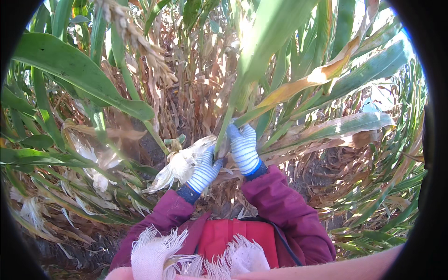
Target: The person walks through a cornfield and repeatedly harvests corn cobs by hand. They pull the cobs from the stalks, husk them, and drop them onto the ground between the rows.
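Note:
A green corn stalk (225, 127) leans up between my hands, with a broad leaf spreading overhead. Around its lower part my left hand (205, 171) is closed, in a white glove with blue stripes. My right hand (244, 145), gloved alike, is against the other side of the stalk, its fingers bent close to a leaf base. Its fingertips are partly hidden, so its grip is unclear. Between the hands shows a brownish, husk-like part (223, 148), perhaps an ear. Pale dry corn husks (182, 164), peeled open, hang just left of my left hand.
Long green leaves (87, 75) cross the left side. A half-dried yellow leaf (297, 89) and a greyish one (336, 129) reach out on the right. More opened husks (99, 162) hang at left. Dry litter covers the soil (308, 182). A fringed scarf (157, 248) hangs below my arms.

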### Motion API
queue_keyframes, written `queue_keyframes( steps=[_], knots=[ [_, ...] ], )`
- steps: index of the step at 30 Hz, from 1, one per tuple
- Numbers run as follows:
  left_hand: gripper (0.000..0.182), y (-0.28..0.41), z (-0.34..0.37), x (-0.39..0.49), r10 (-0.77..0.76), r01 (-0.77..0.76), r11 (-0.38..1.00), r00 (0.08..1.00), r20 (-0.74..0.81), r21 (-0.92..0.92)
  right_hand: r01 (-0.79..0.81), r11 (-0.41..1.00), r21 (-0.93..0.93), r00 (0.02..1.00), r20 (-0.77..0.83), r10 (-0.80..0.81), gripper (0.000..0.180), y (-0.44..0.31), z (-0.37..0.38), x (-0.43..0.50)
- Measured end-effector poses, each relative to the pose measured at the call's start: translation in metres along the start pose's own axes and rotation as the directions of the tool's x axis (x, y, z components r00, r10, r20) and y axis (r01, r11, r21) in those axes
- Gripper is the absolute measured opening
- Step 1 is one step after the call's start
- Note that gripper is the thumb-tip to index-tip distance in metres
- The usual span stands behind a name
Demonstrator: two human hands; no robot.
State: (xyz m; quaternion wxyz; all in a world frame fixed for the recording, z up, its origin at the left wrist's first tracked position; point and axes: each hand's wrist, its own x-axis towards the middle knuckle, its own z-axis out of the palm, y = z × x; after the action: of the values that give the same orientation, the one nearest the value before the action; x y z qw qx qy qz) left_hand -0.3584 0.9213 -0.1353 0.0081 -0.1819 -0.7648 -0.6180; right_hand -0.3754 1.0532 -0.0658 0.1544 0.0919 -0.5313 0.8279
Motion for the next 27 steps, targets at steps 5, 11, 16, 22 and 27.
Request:
queue_keyframes(
  steps=[5, 11, 16, 22, 27],
  knots=[
    [0.045, -0.019, -0.021, 0.001, 0.262, -0.216, 0.934, 0.955, -0.136, 0.284, -0.017, 0.994, 0.109, 0.969, -0.244, 0.043, 0.014, 0.009, 0.014, -0.007],
    [0.049, 0.042, -0.04, 0.002, 0.241, -0.277, 0.936, 0.954, -0.176, -0.218, 0.052, 0.984, -0.17, 0.999, 0.011, -0.051, 0.017, -0.005, 0.02, -0.001],
    [0.017, 0.077, -0.049, 0.018, 0.313, -0.297, 0.948, 0.934, -0.172, 0.11, -0.043, 0.942, -0.334, 0.984, 0.151, 0.099, 0.017, -0.028, 0.021, 0.0],
    [0.018, 0.074, -0.041, 0.02, 0.385, -0.343, 0.92, 0.881, -0.274, 0.189, 0.049, 0.953, -0.3, 0.965, 0.261, 0.033, 0.018, -0.035, 0.021, -0.004],
    [0.016, 0.072, -0.034, 0.019, 0.267, -0.296, 0.952, 0.929, -0.255, -0.081, 0.136, 0.927, -0.348, 0.985, 0.143, -0.091, 0.009, -0.009, 0.023, -0.001]
  ],
)
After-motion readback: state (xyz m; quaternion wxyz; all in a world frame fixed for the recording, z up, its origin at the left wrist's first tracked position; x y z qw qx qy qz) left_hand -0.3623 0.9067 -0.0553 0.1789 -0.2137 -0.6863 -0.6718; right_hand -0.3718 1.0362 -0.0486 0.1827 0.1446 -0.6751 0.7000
